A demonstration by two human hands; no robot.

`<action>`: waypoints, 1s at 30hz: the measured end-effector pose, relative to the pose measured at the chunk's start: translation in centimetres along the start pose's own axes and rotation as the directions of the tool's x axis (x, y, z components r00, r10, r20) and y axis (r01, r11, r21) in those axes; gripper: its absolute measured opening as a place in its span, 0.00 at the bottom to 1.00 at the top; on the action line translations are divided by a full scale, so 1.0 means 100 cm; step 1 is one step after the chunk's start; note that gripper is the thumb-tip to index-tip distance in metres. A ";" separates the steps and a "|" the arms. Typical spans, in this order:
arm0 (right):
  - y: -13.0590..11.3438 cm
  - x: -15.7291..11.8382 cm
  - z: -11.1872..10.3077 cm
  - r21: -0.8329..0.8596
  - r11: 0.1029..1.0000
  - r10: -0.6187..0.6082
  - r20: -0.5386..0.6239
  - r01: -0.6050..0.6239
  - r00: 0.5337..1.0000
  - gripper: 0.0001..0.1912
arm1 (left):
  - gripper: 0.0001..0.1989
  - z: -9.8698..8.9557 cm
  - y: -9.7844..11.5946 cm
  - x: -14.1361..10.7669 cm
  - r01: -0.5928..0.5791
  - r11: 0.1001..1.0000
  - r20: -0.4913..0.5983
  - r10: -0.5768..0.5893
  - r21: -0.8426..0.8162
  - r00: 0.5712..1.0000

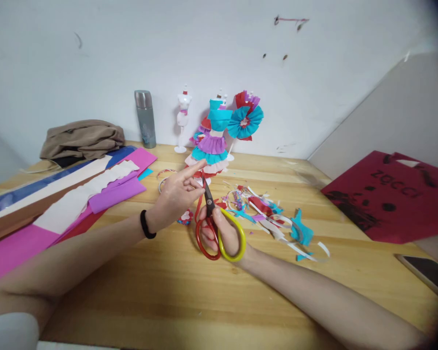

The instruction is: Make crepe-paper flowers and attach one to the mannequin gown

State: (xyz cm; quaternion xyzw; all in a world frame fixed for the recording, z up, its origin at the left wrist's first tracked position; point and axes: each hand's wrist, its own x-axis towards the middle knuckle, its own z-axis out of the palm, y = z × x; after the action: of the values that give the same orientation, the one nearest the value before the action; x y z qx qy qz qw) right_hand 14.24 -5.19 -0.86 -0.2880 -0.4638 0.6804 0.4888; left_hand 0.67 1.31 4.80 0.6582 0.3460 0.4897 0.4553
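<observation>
My right hand (222,231) holds scissors (231,238) with one red and one yellow handle, their dark blades pointing up and away. My left hand (177,193), with a black band at the wrist, is beside the blades; its index finger is stretched out and its thumb and other fingers are pinched together near the blade tips. A thin red strip (198,206) hangs from these fingers beside the scissors. Just behind the hands stands a small dress form in a layered turquoise, purple and pink paper dress (211,146).
Coloured paper sheets (117,192) and a brown cloth (82,138) lie at the left. A flask (145,119), a white dress form (183,116) and a turquoise flower (245,122) stand behind. Paper scraps (266,209), a red bag (390,199) and a phone (427,272) are right.
</observation>
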 end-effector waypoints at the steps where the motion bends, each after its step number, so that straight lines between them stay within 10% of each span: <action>1: -0.001 0.000 0.000 0.005 1.000 -0.001 0.008 0.001 1.000 0.30 | 0.33 0.000 -0.001 0.000 -0.004 1.000 0.000 0.004 0.004 1.000; 20: 0.008 0.006 -0.003 0.014 0.998 -0.056 -0.124 0.058 0.991 0.29 | 0.37 -0.005 0.008 0.007 0.114 0.992 -0.058 -0.116 -0.047 0.991; 24: 0.002 0.004 -0.012 -0.195 0.972 -0.156 -0.107 0.133 0.982 0.25 | 0.39 -0.008 0.010 0.008 0.150 0.985 -0.061 -0.156 -0.084 0.986; 27: -0.013 0.002 -0.023 -0.487 0.827 -0.286 0.064 0.280 0.956 0.20 | 0.38 -0.013 0.013 0.009 0.145 0.983 -0.060 -0.153 -0.113 0.986; 30: -0.031 0.001 -0.025 -0.713 0.423 -0.277 0.486 0.559 0.829 0.23 | 0.36 -0.017 0.014 0.012 0.129 0.986 -0.072 -0.137 -0.107 0.988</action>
State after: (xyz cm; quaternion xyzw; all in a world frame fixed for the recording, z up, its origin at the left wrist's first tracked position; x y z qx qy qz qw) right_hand 17.58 -3.97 0.90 -0.2531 -0.8530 0.2649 0.3716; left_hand -0.63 2.37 6.69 0.5896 0.3814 0.5007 0.5061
